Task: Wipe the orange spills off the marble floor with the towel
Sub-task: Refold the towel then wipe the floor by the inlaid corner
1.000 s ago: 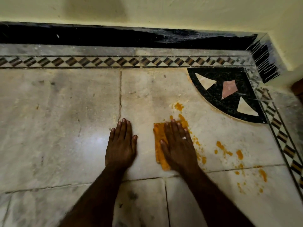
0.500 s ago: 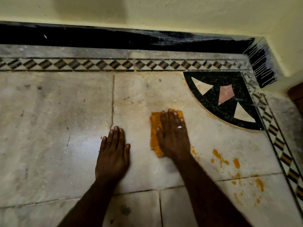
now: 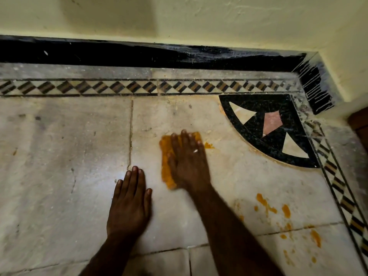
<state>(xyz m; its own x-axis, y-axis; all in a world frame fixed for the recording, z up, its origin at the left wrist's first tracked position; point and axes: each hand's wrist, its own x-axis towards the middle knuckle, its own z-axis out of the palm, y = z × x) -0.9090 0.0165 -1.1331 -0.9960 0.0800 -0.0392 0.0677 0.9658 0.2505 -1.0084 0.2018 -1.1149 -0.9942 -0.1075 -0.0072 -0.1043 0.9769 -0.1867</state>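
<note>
Right hand [image 3: 188,162] presses flat, fingers straight, on orange towel [image 3: 166,156]; left hand [image 3: 129,204] flat on marble floor [image 3: 59,176]; spills [image 3: 266,206] nearby.

This is looking like a room in a house: a marble floor [image 3: 59,156] with a diamond border [image 3: 119,87] is meeting a yellow wall [image 3: 199,20].
</note>
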